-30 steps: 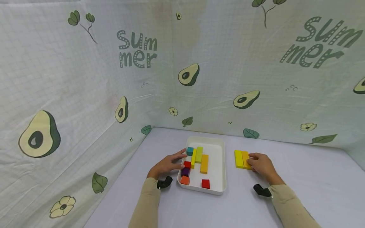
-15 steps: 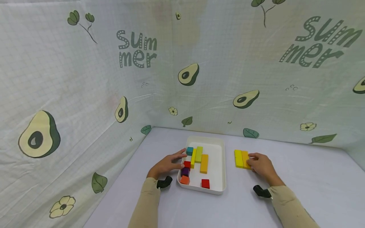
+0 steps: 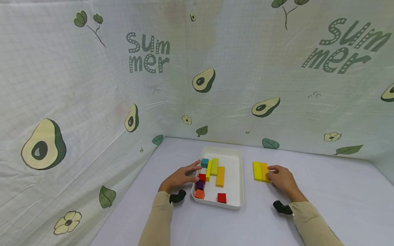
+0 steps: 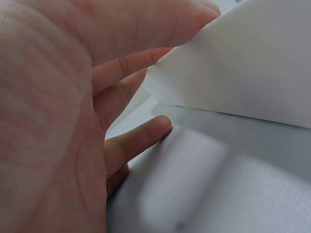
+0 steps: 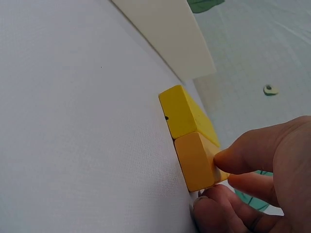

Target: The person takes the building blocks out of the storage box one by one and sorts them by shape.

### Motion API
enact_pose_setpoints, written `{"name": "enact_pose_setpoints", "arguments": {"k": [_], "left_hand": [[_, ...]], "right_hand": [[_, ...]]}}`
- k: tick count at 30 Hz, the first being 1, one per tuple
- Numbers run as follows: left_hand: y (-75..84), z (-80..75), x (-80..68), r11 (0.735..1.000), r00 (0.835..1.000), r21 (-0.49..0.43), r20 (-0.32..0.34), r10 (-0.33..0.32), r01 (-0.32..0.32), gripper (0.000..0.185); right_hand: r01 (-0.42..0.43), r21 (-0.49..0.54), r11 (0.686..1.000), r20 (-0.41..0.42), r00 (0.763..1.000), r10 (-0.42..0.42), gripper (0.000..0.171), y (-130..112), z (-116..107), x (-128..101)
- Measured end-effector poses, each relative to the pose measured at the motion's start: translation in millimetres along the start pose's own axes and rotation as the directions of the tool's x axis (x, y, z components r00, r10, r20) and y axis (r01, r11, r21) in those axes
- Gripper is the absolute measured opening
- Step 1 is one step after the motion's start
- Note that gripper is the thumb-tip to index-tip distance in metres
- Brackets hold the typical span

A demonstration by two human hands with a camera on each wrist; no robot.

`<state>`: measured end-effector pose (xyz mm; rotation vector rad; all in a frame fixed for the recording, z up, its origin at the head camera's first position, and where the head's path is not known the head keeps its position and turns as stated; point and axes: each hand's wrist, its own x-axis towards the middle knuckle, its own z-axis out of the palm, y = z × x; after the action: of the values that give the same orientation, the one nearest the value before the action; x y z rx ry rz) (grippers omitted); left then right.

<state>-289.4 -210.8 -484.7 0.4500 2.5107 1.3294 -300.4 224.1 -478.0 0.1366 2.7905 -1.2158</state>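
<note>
In the head view my left hand (image 3: 179,177) lies at the left side of a white tray (image 3: 234,184), thumb and fingertips on its rim. The left wrist view shows those fingers extended along the tray wall (image 4: 238,63). My right hand (image 3: 282,179) is right of the tray, holding an orange block (image 5: 193,162) that lies on the table, with the thumb on it and the other fingers curled at its outer side. A yellow block (image 5: 179,112) lies flush against the orange one.
Inside the tray are a teal cube (image 3: 205,163), a lime block (image 3: 214,166), a slim yellow block (image 3: 209,171), an orange plank (image 3: 220,176), a purple cube (image 3: 200,185), an orange-red cube (image 3: 199,194) and two red cubes. A printed cloth (image 3: 227,85) hangs behind the table.
</note>
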Motion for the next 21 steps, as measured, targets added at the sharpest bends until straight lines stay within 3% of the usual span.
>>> {"name": "enact_pose_setpoints", "arguments": {"k": [10, 21], "left_hand": [[-2.1, -0.6, 4.3, 1.000, 1.000, 0.016, -0.001, 0.003, -0.003, 0.062], [-0.3, 0.9, 1.2, 1.000, 1.000, 0.009, -0.003, -0.001, 0.001, 0.060]], "right_hand": [[0.018, -0.005, 1.000, -0.003, 1.000, -0.018, 0.051, -0.5, -1.5, -2.3], [-0.017, 0.050, 0.999, -0.004, 1.000, 0.017, 0.052, 0.3, -3.6, -6.3]]}}
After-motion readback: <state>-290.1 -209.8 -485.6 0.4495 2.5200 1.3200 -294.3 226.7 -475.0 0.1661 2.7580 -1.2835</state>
